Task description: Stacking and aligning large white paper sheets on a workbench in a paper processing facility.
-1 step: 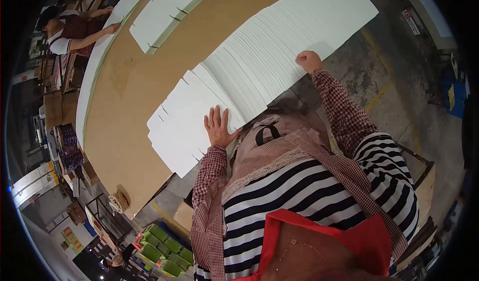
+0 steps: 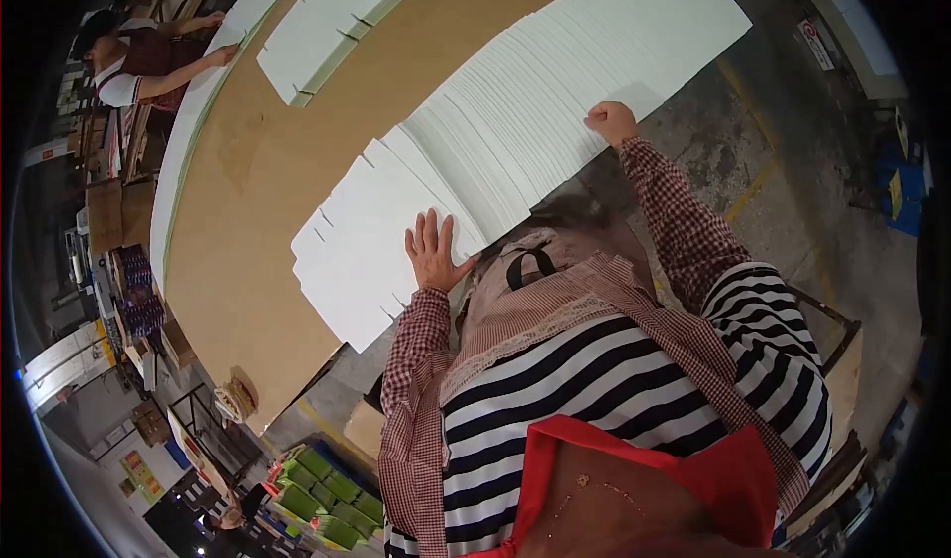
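A long row of white cardboard sheets (image 2: 515,93), overlapping like a fanned deck, stretches diagonally along the near side of the table. At its near left end a flat white sheet with slots cut in its edges (image 2: 342,246) lies on top. My left hand (image 2: 432,254) rests flat on this sheet with fingers and thumb spread. Farther right, my right hand (image 2: 614,122) is curled into a fist on the row's near edge. Nothing shows in that fist.
The brown tabletop (image 2: 238,261) carries another slotted white stack (image 2: 332,28) farther back. Along its far left edge runs a long white pile (image 2: 170,202), where a co-worker (image 2: 149,78) has both hands. A roll (image 2: 236,400) sits at the table's corner, near green bins (image 2: 322,499).
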A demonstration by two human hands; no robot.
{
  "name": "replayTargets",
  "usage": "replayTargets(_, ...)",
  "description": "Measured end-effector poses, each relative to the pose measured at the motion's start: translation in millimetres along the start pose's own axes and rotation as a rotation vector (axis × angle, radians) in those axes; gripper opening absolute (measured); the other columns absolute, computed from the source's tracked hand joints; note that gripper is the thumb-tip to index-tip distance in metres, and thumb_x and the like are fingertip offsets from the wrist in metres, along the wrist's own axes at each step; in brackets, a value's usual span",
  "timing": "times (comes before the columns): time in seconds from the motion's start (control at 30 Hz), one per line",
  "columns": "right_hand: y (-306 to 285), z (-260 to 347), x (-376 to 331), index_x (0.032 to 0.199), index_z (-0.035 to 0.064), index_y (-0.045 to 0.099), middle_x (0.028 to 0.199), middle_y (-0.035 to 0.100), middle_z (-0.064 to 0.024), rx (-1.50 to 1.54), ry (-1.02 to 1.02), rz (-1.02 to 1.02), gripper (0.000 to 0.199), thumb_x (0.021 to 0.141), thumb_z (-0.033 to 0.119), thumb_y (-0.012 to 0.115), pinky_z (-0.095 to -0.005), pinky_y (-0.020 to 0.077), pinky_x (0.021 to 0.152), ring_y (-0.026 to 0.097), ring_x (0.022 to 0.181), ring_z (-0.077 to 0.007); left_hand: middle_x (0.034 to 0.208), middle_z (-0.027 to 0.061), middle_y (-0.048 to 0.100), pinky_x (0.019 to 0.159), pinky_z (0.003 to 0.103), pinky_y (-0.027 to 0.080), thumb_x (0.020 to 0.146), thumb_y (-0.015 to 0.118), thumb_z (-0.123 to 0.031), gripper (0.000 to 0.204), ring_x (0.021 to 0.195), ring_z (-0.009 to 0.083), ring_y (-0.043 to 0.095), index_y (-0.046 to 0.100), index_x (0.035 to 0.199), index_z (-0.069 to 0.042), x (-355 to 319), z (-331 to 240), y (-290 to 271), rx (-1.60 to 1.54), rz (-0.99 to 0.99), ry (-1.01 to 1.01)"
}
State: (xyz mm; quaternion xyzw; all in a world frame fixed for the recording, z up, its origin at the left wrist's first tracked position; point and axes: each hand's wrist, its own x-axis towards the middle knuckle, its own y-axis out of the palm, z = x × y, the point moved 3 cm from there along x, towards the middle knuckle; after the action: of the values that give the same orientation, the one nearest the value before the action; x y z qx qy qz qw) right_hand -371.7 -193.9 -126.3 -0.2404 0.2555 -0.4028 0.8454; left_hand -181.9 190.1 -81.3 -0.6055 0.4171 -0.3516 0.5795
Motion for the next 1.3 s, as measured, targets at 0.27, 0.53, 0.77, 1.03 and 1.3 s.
replayTargets(0.27, -3, 10, 13, 0.093, 0.0045, 0.062, 0.086, 0.062, -0.0122, -0.113, 0.13, 0.043, 0.039, 0.069, 0.034, 0.07, -0.0338, 0.0469, 0.074, 0.059, 0.081, -0.0248, 0.147, 0.0107, 0.014, 0.107, 0.051, 0.006, 0.064, 0.061, -0.067, 0.096, 0.136, 0.028, 0.01, 0.026, 0.139, -0.019, -1, 3, 2, -0.003, 0.031, 0.001)
replayTargets(0.53, 4, 11, 21, 0.072, 0.0, 0.058, 0.072, 0.058, -0.016, -0.285, 0.0, 0.204, 0.039, 0.083, 0.037, 0.054, -0.0383, 0.0427, 0.064, 0.056, 0.07, -0.0277, 0.147, 0.0106, 0.013, 0.108, 0.051, 0.004, 0.064, 0.06, -0.068, 0.096, 0.136, 0.0278, 0.008, 0.024, 0.14, -0.019, -2, 2, 2, -0.008, 0.026, 0.007)
replayTargets(0.77, 6, 8, 20, 0.072, 0.0, 0.057, 0.069, 0.055, -0.0153, -0.367, -0.081, 0.16, 0.039, 0.085, 0.037, 0.05, -0.041, 0.0417, 0.063, 0.054, 0.067, -0.0289, 0.144, 0.0149, 0.019, 0.106, 0.052, 0.008, 0.064, 0.061, -0.065, 0.093, 0.135, 0.0304, 0.013, 0.031, 0.136, -0.015, -2, 0, -1, 0.003, 0.002, 0.032)
replayTargets(1.03, 1, 13, -3, 0.072, 0.0026, 0.059, 0.067, 0.056, -0.0132, -0.081, -0.126, -0.24, 0.026, 0.079, 0.027, 0.06, -0.0379, 0.0433, 0.059, 0.057, 0.065, -0.0274, 0.144, 0.0152, 0.019, 0.106, 0.052, 0.008, 0.064, 0.062, -0.065, 0.093, 0.135, 0.0308, 0.013, 0.031, 0.136, -0.014, -1, 0, 0, 0.012, 0.005, 0.022)
replayTargets(1.3, 12, 1, -11, 0.084, 0.0057, 0.064, 0.072, 0.061, -0.0098, -0.038, -0.05, -0.062, 0.022, 0.072, 0.024, 0.065, -0.0348, 0.0478, 0.065, 0.059, 0.068, -0.0256, 0.147, 0.0112, 0.014, 0.107, 0.052, 0.004, 0.063, 0.061, -0.068, 0.097, 0.136, 0.0287, 0.01, 0.027, 0.139, -0.018, -1, 2, 5, 0.023, 0.046, -0.009)
